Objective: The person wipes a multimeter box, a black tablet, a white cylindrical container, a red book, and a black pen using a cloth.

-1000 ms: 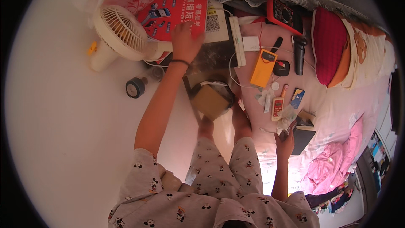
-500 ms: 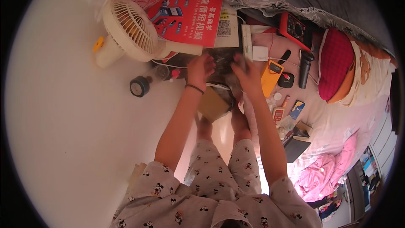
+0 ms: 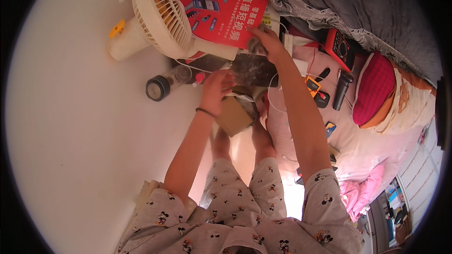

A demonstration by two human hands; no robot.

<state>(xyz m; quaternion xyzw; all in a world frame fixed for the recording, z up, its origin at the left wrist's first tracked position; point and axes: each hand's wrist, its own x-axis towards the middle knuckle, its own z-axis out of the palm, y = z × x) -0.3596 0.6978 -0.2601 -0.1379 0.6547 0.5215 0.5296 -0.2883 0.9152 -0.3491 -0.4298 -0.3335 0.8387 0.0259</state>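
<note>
Head view, hands (image 3: 271,45), grey cloth (image 3: 255,47) (right-held)

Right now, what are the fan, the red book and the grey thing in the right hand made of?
The fan looks like matte cream plastic: smooth, evenly coloured, seemingly moulded. The red book seems to be paper: flat, smooth and printed. The grey thing in the right hand may be soft, dull cloth, as it looks crumpled; blur leaves that open.
</note>
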